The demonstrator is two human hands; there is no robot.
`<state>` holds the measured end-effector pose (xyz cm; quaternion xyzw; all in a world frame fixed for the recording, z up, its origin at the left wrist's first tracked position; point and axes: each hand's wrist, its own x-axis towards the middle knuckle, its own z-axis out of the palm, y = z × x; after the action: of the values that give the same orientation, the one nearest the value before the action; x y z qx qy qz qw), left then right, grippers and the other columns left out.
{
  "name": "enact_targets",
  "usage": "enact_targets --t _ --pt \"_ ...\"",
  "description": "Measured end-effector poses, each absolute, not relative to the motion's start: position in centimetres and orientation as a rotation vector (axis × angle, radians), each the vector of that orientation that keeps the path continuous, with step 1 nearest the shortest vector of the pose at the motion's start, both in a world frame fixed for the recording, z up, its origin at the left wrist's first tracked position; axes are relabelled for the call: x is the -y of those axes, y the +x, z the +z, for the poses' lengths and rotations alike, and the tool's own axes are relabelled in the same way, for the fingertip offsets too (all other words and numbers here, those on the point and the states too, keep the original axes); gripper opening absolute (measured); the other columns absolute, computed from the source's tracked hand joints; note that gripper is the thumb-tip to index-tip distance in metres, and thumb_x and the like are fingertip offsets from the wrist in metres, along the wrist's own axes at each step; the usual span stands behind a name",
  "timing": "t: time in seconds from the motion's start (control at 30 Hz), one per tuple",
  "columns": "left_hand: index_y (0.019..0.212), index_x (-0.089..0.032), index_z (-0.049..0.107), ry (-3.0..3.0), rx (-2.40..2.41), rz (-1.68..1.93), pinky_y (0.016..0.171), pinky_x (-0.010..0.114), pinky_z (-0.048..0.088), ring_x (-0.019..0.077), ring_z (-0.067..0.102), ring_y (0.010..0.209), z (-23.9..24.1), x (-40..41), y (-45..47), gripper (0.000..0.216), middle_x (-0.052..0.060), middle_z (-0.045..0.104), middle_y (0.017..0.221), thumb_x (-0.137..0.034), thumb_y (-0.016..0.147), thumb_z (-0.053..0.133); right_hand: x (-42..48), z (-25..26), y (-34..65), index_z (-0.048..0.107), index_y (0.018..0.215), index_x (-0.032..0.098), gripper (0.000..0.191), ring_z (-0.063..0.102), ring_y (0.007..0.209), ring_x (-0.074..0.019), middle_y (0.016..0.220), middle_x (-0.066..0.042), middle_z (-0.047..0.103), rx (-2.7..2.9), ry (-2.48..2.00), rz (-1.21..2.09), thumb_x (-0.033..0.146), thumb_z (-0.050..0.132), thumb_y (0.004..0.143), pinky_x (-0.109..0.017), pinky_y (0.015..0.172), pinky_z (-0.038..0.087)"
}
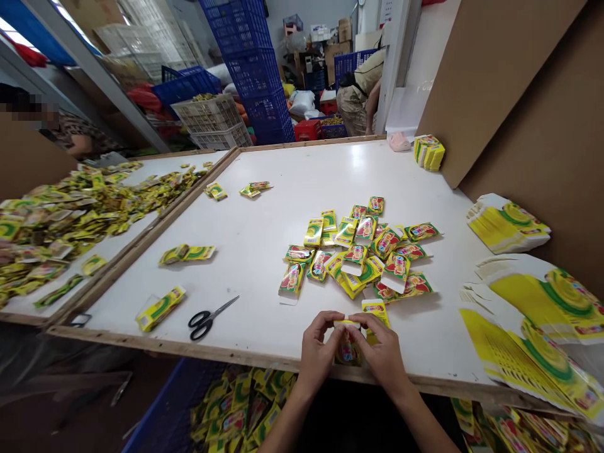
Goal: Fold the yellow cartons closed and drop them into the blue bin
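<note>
Between my two hands, at the table's near edge, is a small yellow, green and red box with its end toward the far side. My left hand grips its left side, thumb and fingers at the top end. On the other side my right hand holds the same box, its thumb meeting the left one at the end flap. Just beyond my right fingers lies another yellow box. A loose heap of similar small boxes spreads past my hands, some with white end flaps standing out.
Black-handled scissors lie left of my hands. Stacks of flat yellow cartons line the right side by a cardboard sheet. Below the edge stands a blue crate of packets. Across a wooden divider, a packet pile lies near another person.
</note>
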<state>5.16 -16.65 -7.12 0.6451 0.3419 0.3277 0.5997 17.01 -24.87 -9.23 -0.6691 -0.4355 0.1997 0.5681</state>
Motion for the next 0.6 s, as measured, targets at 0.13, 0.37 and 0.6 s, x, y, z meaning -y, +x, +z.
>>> enact_targets --t 0.13,0.37,0.6 --pt "0.089 -0.015 0.067 1.429 -0.847 0.758 0.075 0.026 0.048 0.0175 0.062 0.081 -7.3 16.7 5.6 0.016 0.005 0.068 0.084 -0.029 0.08 0.067 24.6 -9.0 16.9 0.066 0.093 0.021 0.019 0.064 0.082 -0.0202 0.089 -0.004 0.07 0.935 -1.647 0.514 0.038 0.06 0.086 -0.031 0.076 0.049" --pt "0.089 -0.016 0.072 1.468 -0.769 0.7 0.08 0.028 0.048 0.0191 0.062 0.087 -7.9 16.4 4.9 0.014 0.006 0.068 0.089 -0.026 0.08 0.066 25.4 -9.6 16.9 0.066 0.089 0.022 0.014 0.063 0.092 -0.0203 0.093 -0.004 0.069 0.969 -1.527 0.52 0.032 0.056 0.089 -0.032 0.084 0.048" --pt "0.107 -0.02 0.065 1.407 -0.793 0.7 0.077 0.025 0.049 0.0158 0.062 0.082 -8.3 16.7 4.1 0.026 0.003 0.067 0.087 -0.023 0.08 0.067 26.2 -9.8 17.1 0.064 0.104 0.022 0.02 0.062 0.095 -0.0205 0.103 -0.007 0.068 0.942 -1.559 0.511 0.031 0.055 0.09 -0.033 0.085 0.048"
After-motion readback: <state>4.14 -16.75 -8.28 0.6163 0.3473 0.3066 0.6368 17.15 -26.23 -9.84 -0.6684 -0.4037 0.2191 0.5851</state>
